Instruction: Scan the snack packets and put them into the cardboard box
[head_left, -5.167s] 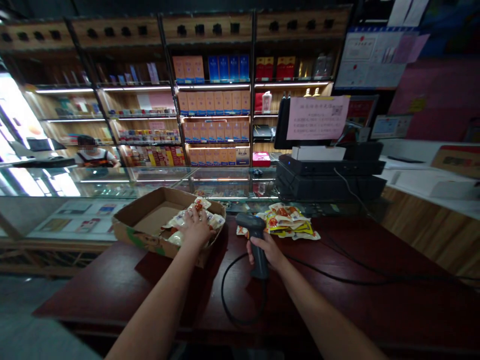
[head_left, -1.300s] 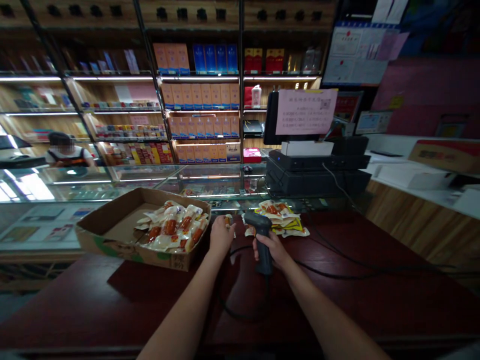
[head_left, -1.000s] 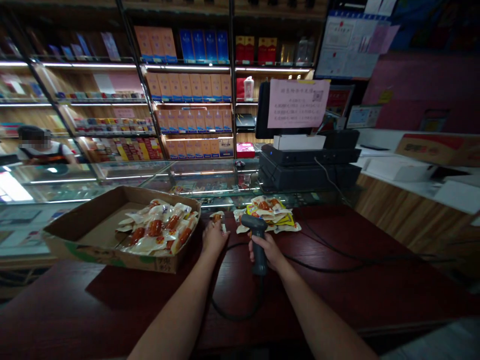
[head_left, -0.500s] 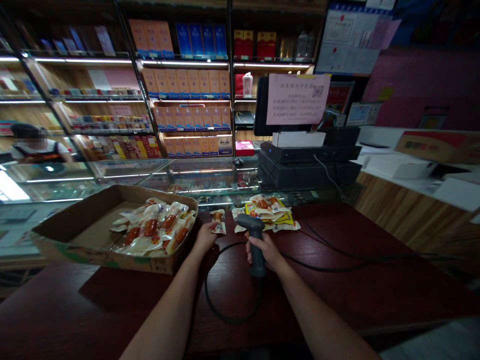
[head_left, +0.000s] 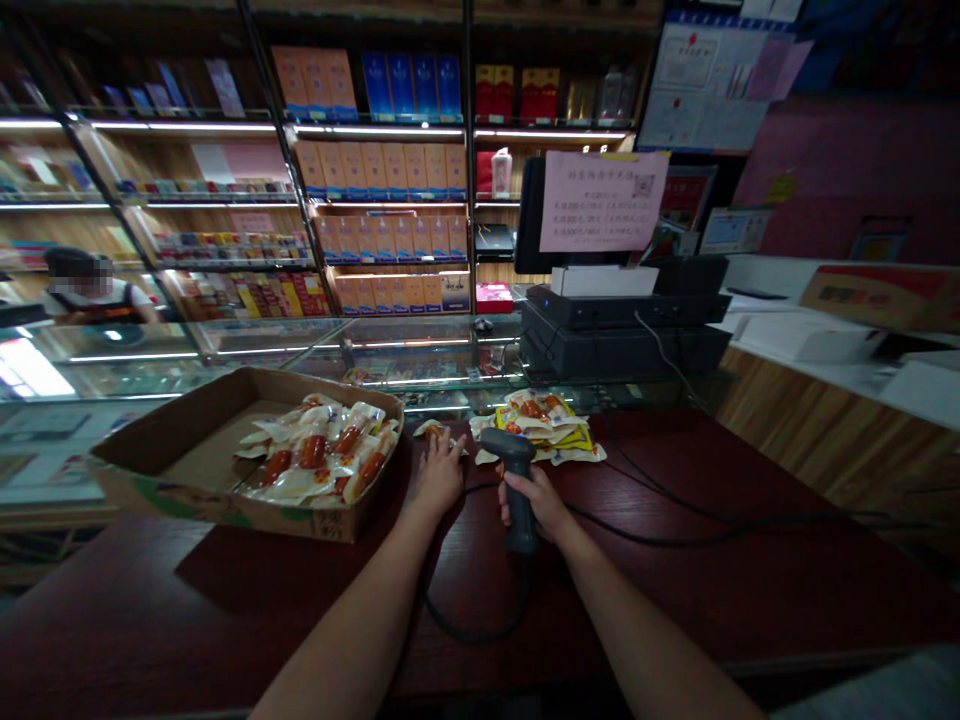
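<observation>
My right hand point(head_left: 534, 500) is wrapped round the grip of a dark grey barcode scanner point(head_left: 517, 490), its head tilted up to the left. My left hand point(head_left: 441, 475) lies palm down with fingers spread, its fingertips over a small packaged sausage point(head_left: 430, 430) on the dark red table. The hand covers part of that packet. Just beyond the scanner lies a pile of sausage packets point(head_left: 536, 425), some with yellow wrapping. To the left, an open cardboard box point(head_left: 225, 512) holds several clear-wrapped sausages point(head_left: 315, 450), bunched toward its right side.
The scanner's black cable point(head_left: 675, 540) loops over the table point(head_left: 645, 620). A glass display counter point(head_left: 405, 350) runs behind. A monitor with a pink paper sign point(head_left: 600, 200) stands above a black cash drawer point(head_left: 622, 335). Another person point(head_left: 94, 290) is at the far left.
My left hand has shifted slightly right and spread its fingers flat over the single sausage packet. My right hand still holds the scanner. The whole view has shifted a little.
</observation>
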